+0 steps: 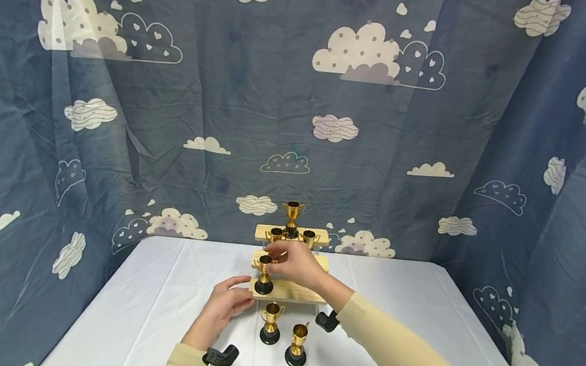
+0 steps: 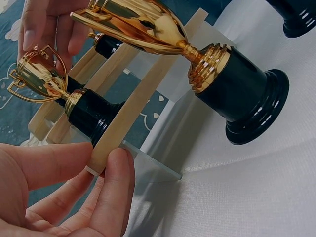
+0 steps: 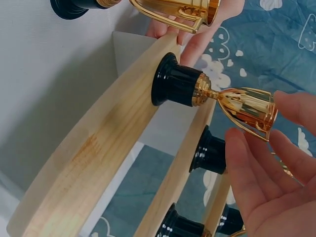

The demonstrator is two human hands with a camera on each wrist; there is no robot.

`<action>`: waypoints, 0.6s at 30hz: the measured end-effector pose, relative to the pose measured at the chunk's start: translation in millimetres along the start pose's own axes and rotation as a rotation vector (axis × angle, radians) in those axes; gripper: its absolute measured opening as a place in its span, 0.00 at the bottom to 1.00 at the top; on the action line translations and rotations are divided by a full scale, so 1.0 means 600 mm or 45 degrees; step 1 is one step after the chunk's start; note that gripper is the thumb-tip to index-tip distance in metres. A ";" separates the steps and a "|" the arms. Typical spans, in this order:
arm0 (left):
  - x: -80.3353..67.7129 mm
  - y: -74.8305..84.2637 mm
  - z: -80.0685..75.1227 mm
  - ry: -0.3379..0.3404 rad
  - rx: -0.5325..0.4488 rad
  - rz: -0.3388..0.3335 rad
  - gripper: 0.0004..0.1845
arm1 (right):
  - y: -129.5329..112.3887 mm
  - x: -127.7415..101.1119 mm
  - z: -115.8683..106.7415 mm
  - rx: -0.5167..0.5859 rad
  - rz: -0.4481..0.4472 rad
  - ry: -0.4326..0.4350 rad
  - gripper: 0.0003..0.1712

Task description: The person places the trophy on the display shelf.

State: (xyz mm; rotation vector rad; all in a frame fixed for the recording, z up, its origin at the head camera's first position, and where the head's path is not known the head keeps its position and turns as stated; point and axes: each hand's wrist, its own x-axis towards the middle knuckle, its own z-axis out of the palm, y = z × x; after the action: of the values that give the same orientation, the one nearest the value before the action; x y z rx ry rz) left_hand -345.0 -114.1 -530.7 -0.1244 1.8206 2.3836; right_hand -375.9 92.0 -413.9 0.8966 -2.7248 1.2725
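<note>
A small gold trophy cup [image 1: 265, 265] with a black base stands upright at the left end of the lowest step of a wooden tiered display stand [image 1: 296, 292]. My right hand [image 1: 296, 262] holds this cup near its rim, thumb on one side and fingers by a handle in the right wrist view. My left hand [image 1: 226, 304] pinches the left end of that step, its thumb [image 2: 59, 160] above and fingers below. Higher up on the stand are one trophy [image 1: 293, 211] on the top and two more [image 1: 309, 239] on the middle step, partly hidden by my right hand.
Two similar trophies, one nearer the stand [image 1: 271, 315] and one closer to me [image 1: 298, 337], stand on the white-covered table [image 1: 157, 305]. A blue cloud-print curtain [image 1: 259, 87] hangs behind and at both sides.
</note>
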 end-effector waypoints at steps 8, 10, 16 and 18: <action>0.000 -0.001 0.001 0.015 0.011 -0.004 0.30 | -0.005 -0.007 -0.011 -0.001 0.001 0.030 0.22; 0.000 0.000 0.001 0.014 0.009 -0.007 0.30 | -0.006 -0.009 -0.014 0.007 0.004 0.038 0.22; -0.001 0.001 0.000 0.012 0.004 -0.014 0.30 | -0.010 -0.014 -0.024 0.028 -0.034 0.047 0.22; -0.002 0.000 -0.001 0.006 0.010 -0.011 0.30 | -0.011 -0.016 -0.027 0.024 -0.044 0.046 0.22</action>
State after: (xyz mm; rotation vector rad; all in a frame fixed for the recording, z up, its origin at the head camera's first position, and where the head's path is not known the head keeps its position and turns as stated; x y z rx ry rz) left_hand -344.0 -114.6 -530.4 -0.1373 1.8272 2.3722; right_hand -368.3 105.0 -400.7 0.9089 -2.6623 1.2979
